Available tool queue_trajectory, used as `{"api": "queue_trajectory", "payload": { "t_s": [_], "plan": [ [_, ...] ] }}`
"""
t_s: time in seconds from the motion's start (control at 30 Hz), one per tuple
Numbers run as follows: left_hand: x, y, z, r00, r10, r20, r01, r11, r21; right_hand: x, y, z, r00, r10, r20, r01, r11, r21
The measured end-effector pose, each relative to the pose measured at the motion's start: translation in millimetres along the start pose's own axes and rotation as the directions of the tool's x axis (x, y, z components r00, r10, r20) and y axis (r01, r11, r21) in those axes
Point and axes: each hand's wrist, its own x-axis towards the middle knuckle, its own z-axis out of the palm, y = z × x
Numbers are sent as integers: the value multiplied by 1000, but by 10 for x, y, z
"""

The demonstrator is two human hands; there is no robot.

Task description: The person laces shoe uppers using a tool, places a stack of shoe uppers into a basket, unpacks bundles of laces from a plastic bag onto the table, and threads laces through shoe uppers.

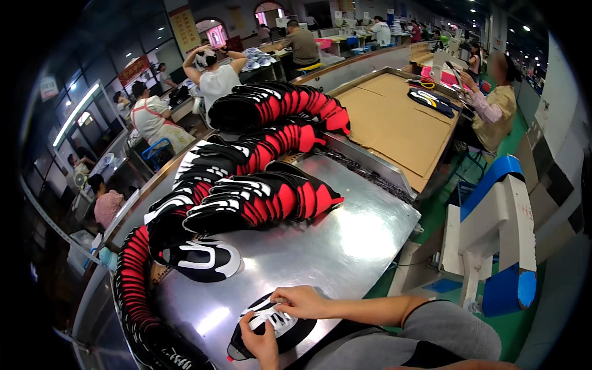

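Observation:
A black and white shoe upper [297, 333] with a small red tab lies flat on the shiny metal table in front of me. My left hand [260, 343] grips its near left part, thumb and fingers on the white lacing area. Over the upper's far edge, my right hand [301, 303] has its fingers pinched together around a small, short thing too tiny to name. Just beyond, a single black and white upper [206, 260] rests beside the stacks. Long overlapping rows of black, white and red shoe uppers [265, 197] curve across the table's far and left sides.
The metal tabletop [364, 228] adjoins a cardboard-covered bench [394, 123] holding a dark upper [430, 102]. A beige machine stand with blue padding [493, 228] stands at right. One person [493, 105] sits beyond it; several others work at far tables.

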Motion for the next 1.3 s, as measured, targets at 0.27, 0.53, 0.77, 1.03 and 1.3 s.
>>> {"api": "queue_trajectory", "payload": {
  "t_s": [0.27,0.53,0.77,1.03,1.3],
  "plan": [
    [25,-94,-117,992,73,100,-81,993,81,37,114,187,995,21,-95,-26,998,-49],
    [211,270,-287,835,-356,418,494,820,-288,225,83,15,996,91,-7,-79,897,434],
    [157,205,-320,795,-376,476,542,793,-278,177,43,164,887,-428,170,454,875,-165],
    [219,180,-336,826,-352,441,481,848,-223,83,-54,131,901,-371,225,374,927,28],
    [359,202,-245,867,-290,405,405,883,-235,-119,-13,282,944,-280,177,243,948,204]
  ]
}}
